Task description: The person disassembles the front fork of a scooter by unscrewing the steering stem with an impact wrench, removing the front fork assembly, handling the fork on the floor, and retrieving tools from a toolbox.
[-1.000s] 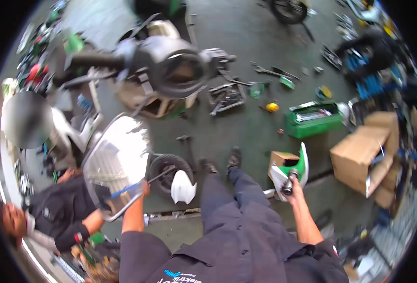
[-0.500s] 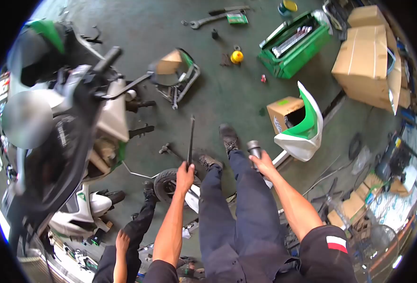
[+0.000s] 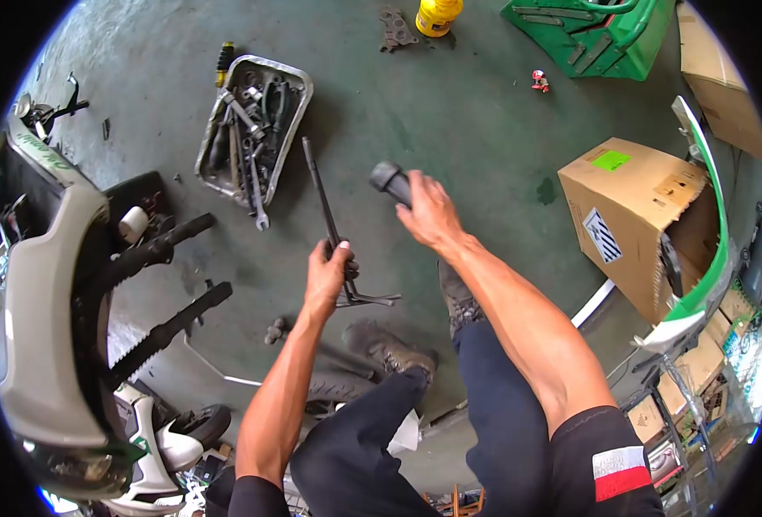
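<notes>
My left hand (image 3: 327, 274) is wrapped round a long thin dark metal rod (image 3: 319, 188). The rod points up and away from me, and thin bars branch off sideways at its lower end. In my right hand (image 3: 431, 211) is a short black cylinder (image 3: 390, 177) with a wider head; whether it is a flashlight or a large socket, I cannot tell. Its far end sticks out past my fingers, a little to the right of the rod. Beyond my left hand, a metal tray (image 3: 302, 79) on the floor holds several wrenches and other hand tools.
Motorcycle parts with two dark fork legs (image 3: 174, 332) stand at left. To the right are a cardboard box (image 3: 609, 185) and a green-and-white fairing (image 3: 700, 302). A green toolbox (image 3: 609, 43), a yellow bottle (image 3: 438, 15) and a dark metal bracket (image 3: 396, 30) lie farther off.
My view has moved forward and closer to the tool tray. Both hands keep their things, with the right hand now raised farther forward and nearer the rod. My legs have bent.
</notes>
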Demonstrator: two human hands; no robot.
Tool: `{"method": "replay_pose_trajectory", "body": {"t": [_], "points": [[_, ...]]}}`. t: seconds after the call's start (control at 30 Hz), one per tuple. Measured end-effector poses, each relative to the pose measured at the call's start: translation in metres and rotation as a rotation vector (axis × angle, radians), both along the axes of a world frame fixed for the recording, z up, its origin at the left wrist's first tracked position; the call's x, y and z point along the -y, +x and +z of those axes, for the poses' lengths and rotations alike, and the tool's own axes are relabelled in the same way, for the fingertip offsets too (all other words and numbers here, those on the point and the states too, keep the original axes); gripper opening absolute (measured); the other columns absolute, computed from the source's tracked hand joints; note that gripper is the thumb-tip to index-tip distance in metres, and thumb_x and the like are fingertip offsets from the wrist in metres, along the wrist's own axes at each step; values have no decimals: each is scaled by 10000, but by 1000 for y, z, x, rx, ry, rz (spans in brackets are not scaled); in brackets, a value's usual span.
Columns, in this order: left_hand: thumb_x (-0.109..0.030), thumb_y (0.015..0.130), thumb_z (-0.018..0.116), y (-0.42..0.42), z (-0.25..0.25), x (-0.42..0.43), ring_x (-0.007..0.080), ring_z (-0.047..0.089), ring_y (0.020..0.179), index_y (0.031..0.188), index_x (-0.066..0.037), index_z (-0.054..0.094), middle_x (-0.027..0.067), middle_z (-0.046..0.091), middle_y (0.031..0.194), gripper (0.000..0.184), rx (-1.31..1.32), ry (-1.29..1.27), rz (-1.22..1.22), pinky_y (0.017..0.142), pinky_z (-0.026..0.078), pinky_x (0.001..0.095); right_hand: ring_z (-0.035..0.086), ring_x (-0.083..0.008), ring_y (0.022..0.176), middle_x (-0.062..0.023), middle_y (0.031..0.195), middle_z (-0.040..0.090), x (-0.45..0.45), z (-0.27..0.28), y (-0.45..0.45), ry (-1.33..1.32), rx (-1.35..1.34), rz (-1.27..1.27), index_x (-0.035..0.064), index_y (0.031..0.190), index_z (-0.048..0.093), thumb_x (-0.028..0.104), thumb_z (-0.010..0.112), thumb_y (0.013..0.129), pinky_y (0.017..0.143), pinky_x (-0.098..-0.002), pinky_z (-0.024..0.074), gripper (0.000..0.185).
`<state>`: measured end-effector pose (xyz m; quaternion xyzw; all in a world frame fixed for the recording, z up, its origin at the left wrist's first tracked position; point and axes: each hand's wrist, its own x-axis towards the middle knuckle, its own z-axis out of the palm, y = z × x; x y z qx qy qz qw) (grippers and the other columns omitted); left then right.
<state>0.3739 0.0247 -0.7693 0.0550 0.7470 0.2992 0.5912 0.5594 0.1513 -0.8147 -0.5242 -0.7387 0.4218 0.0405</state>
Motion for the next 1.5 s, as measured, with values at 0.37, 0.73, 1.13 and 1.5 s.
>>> {"method": "replay_pose_trajectory", "body": {"t": [0.37,0.73,1.13,1.5], "points": [[-294,995,605,-71,-21,-71,127,584,683,1099,2,563,41,574,825,317,13,195,-197,629,536,298,589,-371,995,-191,1052,536,-48,23,-79,293,13,416,87,1232,549,90,726,736,795,-461,520,527],[-304,1009,587,-90,55,-65,123,622,824,1247,-12,551,55,629,987,377,-22,375,-146,722,555,302,460,-365,1309,-246,1380,478,-38,83,-76,111,-324,375,-30,1448,372,279,677,896,1074,-459,383,702],[-294,979,625,-65,120,-84,234,618,1078,1212,-4,629,145,619,1162,373,-361,513,-617,911,493,353,488,-63,600,10,811,508,-28,81,-20,-712,-697,-352,71,1183,491,126,510,1002,465,-217,418,190],[-364,1002,583,-107,84,-67,174,624,1018,1263,-36,619,88,673,1090,421,-176,419,-515,889,508,348,546,-167,574,-67,663,493,-209,-110,152,330,183,-292,62,848,496,225,595,928,455,-385,464,206]]}}
